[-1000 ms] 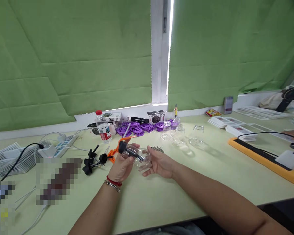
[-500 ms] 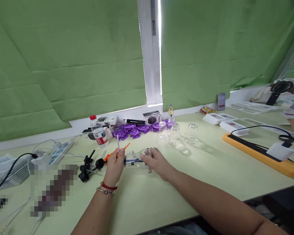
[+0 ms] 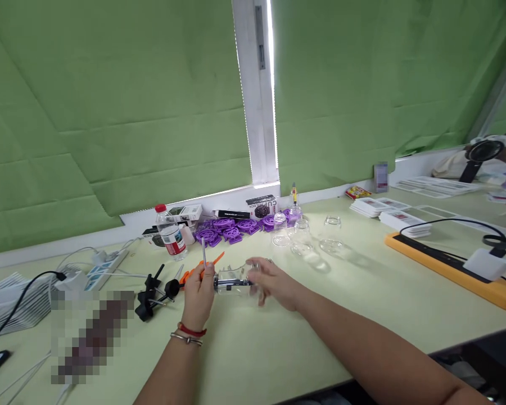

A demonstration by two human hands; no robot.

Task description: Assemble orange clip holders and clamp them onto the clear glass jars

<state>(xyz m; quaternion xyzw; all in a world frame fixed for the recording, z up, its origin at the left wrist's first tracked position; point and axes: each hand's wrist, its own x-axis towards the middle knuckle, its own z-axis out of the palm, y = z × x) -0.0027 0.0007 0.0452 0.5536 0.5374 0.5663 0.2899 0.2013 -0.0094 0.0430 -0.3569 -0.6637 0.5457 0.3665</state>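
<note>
Both hands meet over the table [image 3: 278, 349]: the left hand [image 3: 199, 297] pinches a thin metal rod [image 3: 203, 255] upright, the right hand [image 3: 274, 282] grips a clear glass cup [image 3: 235, 280] (lying sideways) between them. Black knobs [image 3: 154, 288] lie left of the grip.

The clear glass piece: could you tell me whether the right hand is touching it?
Touching. The head view shows the right hand with fingers wrapped over the clear glass piece.

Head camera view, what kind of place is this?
Probably a small assembly workbench: a pale green table with batches of purple plastic parts, clear glass cups and stacked white cards.
</note>
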